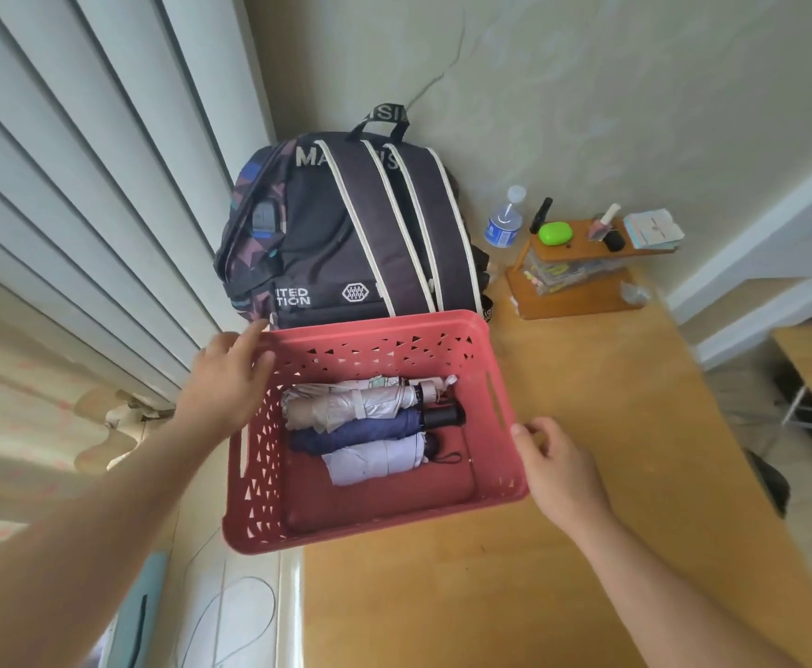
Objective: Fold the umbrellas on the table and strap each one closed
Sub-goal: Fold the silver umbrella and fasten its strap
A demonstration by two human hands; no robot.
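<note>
A red plastic basket (385,337) stands on the wooden table (539,571) in front of me. Three folded umbrellas lie side by side in it: a beige one (351,402) at the back, a navy one (360,433) in the middle and a pale lilac one (375,460) in front, handles pointing right. My left hand (228,378) rests with straight fingers on the basket's back left corner. My right hand (556,462) is beside the right rim, thumb tip touching it, fingers loosely curled and holding nothing.
A dark backpack (346,233) leans against the wall right behind the basket. At the back right stand a water bottle (503,224) and a small wooden shelf (582,277) with small items. White slatted panels run along the left.
</note>
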